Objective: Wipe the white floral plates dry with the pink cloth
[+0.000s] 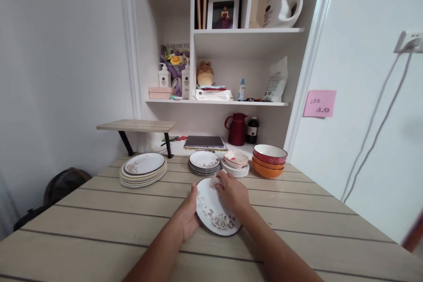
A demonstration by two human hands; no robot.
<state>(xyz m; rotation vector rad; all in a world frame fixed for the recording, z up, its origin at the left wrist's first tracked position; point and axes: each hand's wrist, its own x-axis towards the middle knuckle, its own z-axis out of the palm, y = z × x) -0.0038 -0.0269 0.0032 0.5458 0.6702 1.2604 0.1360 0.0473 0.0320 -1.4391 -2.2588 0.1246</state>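
A white plate [214,211] with a dark rim and brown floral pattern is tilted toward me above the table. My left hand [189,213] grips its left edge, thumb up at the rim and the other fingers hidden beneath. Pinched in my right hand [233,191] is a small pale tissue [215,179], pressed against the plate's upper face. Just behind the plate stand a stack of dark-rimmed small plates [205,160] and a stack of white saucers [235,170] topped by pinkish square dishes [235,157].
On the left is a stack of larger plates [143,169], near a small raised wooden shelf [137,125]. Red and orange bowls [269,168] are stacked at the right. Behind are a dark laptop-like slab [205,142], a red jug [237,130] and a dark bottle [252,131].
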